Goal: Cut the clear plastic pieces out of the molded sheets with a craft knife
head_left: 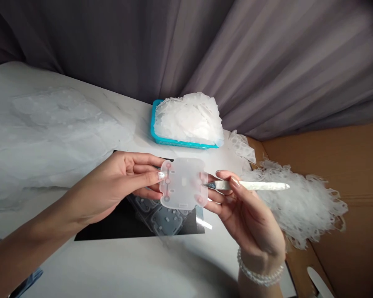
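My left hand (133, 178) pinches the left edge of a translucent, frosted sheet piece (185, 182) with rounded tabs and small holes or bosses. It is held up above the table. My right hand (245, 207) grips a slim pen-shaped tool (264, 186) with a white wrapped handle and a dark pointed tip. That tip lies at the piece's right edge, and some right fingers show behind the piece, supporting it. Beneath my hands a dark mat (112, 223) carries clear moulded sheet parts (166, 219), partly hidden by the held piece and my left hand.
A blue tray (153, 124) heaped with similar translucent pieces (189, 120) stands at the back. White scrap webbing (307, 198) is piled in a cardboard box (354, 174) on the right. Clear plastic sheeting (49, 140) covers the left side. A grey curtain (127, 45) hangs behind the table.
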Action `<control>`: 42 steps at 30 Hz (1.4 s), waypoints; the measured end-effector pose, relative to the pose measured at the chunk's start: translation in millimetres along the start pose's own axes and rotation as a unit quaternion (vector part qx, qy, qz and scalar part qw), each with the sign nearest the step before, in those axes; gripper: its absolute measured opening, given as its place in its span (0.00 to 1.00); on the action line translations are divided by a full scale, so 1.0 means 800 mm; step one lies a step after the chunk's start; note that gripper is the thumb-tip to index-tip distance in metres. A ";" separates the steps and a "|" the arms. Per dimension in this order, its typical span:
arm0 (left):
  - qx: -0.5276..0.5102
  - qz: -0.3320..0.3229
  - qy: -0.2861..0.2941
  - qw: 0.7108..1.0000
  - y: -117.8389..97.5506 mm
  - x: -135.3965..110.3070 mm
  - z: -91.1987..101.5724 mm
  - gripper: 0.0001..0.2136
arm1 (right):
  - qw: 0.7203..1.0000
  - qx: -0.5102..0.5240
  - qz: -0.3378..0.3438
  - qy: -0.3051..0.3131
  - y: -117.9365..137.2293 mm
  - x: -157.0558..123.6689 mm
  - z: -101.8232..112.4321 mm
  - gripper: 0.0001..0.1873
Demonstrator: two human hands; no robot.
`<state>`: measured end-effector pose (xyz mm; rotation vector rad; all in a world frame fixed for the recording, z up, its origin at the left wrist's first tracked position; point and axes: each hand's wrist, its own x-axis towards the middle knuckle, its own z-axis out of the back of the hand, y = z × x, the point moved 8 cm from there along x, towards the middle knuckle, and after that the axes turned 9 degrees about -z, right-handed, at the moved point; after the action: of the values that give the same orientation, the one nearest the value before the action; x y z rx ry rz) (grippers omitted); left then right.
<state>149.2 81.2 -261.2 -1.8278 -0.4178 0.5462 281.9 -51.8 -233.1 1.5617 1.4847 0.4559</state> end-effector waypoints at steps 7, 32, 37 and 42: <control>0.025 0.018 -0.017 0.999 0.017 0.017 0.020 0.15 | 0.999 -0.014 0.013 -0.044 0.002 0.004 0.014 0.10; 0.026 -0.024 -0.013 0.999 -0.018 0.010 0.026 0.14 | 0.905 -0.322 0.227 -0.159 0.070 0.072 0.079 0.17; 0.093 -0.035 0.016 0.995 0.006 0.009 0.003 0.13 | 0.941 -0.234 0.154 -0.188 0.002 0.029 0.118 0.12; 0.415 -0.174 0.088 0.889 0.055 -0.002 -0.037 0.12 | 0.930 -0.245 0.117 -0.247 -0.050 0.003 0.146 0.15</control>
<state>165.0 43.7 -294.9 -0.9328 -0.3066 0.2376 349.1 -95.5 -326.8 1.3194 0.7296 0.4802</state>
